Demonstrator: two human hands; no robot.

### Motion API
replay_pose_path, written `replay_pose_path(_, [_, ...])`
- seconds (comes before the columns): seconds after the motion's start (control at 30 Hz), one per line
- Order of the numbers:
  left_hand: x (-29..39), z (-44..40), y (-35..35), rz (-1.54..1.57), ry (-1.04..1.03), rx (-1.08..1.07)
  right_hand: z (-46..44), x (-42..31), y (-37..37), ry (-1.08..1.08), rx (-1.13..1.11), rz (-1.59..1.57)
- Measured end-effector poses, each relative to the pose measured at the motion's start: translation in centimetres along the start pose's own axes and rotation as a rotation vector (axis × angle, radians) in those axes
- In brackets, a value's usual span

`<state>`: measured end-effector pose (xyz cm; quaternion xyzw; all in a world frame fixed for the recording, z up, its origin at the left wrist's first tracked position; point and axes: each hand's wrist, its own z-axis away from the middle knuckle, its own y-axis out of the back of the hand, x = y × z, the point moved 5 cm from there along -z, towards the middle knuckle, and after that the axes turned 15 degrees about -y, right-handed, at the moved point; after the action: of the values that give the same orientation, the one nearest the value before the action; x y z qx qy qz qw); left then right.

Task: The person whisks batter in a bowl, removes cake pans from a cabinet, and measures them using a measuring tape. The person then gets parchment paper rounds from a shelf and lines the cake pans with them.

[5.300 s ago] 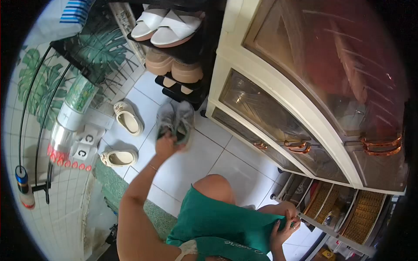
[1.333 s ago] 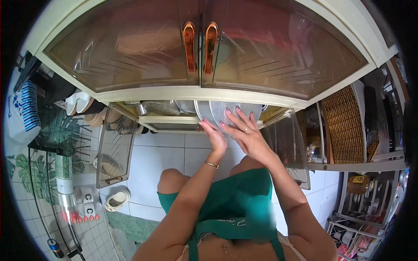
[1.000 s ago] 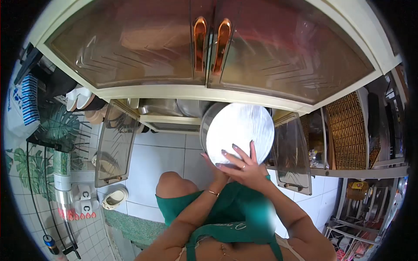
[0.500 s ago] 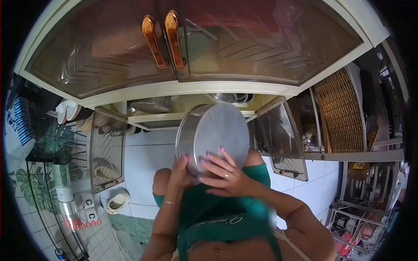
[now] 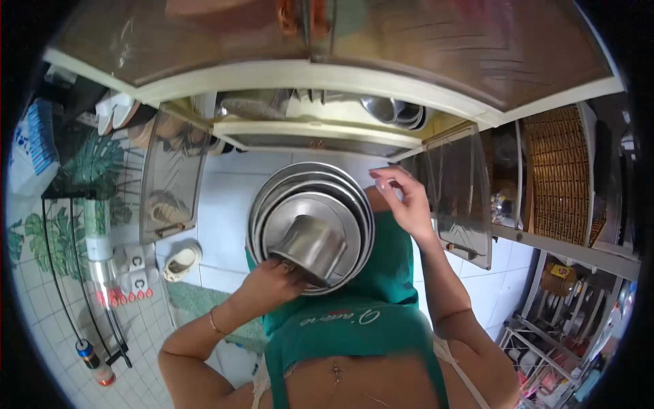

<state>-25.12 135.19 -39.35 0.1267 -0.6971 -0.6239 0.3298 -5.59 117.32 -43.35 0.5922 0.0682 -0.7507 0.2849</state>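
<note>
Small metal cup (image 5: 313,242) sits inside the nest of round pans, tilted, within the ring of the outer pan (image 5: 310,168). Left hand (image 5: 276,283) has its grip closed on the cup's edge, at the near-left side of the outer pan; fingers hide part of that edge, can't tell if there's a handle. Right hand (image 5: 409,204) is just right of the outer pan, fingers half curled, grip empty, clear of the metal.

Nest: middle pan (image 5: 320,184) and inner pan (image 5: 283,215) both inside the outer pan. Outer pan is over the lap, against the apron (image 5: 327,320); what carries its weight is hidden.

Handling, my read: all thin bare metal, stiff, not fragile, dents at worst. Cup should be light, fine one-handed by the edge, but smooth, so pinch wall inside and out. Whole nest likely heavier, and inner pieces loose: can slide and clatter if the outer pan tips. Best hold on that: both hands on opposite sides of its wall, low. Edges may be thin, so keep fingers out of the gaps between rims.

Beyond the outer pan: cabinet shelf (image 5: 330,112) with more metal pots (image 5: 392,112) at far right.
</note>
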Motion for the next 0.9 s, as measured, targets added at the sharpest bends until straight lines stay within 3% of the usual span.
replay_pose_path(0.07, [0.9,2.0,-2.1,0.023,0.006,0.014,-1.2,0.2,-1.6,0.145,-0.051,0.148])
replay_pose_path(0.1, [1.0,2.5,-2.2,-0.016,-0.006,0.050,-1.6,-0.7,-2.8,0.393,-0.023,0.234])
replay_pose_path(0.2, [0.9,4.8,-2.1,0.018,0.037,0.037,-1.5,0.8,-6.0,0.000,-0.230,0.042])
replay_pose_path(0.23, [0.6,5.4,-2.2,0.001,0.040,0.007,-1.2,0.6,-6.9,0.089,-0.248,-0.042])
replay_pose_path(0.3, [0.1,6.2,-1.6,-0.079,0.042,-0.005,-0.2,-0.7,-7.1,0.161,-0.198,0.181])
replay_pose_path(0.43, [0.5,7.2,-2.0,-0.235,0.162,0.183,1.4,-3.9,-6.9,0.352,-0.131,0.518])
replay_pose_path(0.53, [-1.1,6.8,-1.0,0.049,0.480,0.512,2.0,-4.2,-5.6,0.340,-0.068,0.600])
replay_pose_path(0.57, [-1.7,7.4,-3.6,0.219,0.402,0.391,2.3,-3.8,-5.0,0.301,-0.080,0.598])
replay_pose_path(0.67, [-3.2,7.5,-1.2,1.008,0.389,0.556,2.8,-1.8,-3.9,0.193,-0.112,0.537])
replay_pose_path(0.7, [-4.1,7.6,-1.8,1.468,0.453,0.622,2.9,-1.5,-3.8,0.158,-0.134,0.498])
replay_pose_path(0.73, [-4.6,8.2,-1.6,1.615,0.620,0.791,3.2,-1.0,-3.8,0.118,-0.157,0.455])
replay_pose_path(0.8, [-4.8,5.9,-0.7,1.133,0.697,0.844,3.3,-0.9,-3.8,0.130,-0.144,0.445])
replay_pose_path(0.9, [-2.8,2.9,3.1,0.165,0.608,0.459,3.2,-0.8,-3.7,0.121,-0.142,0.464])
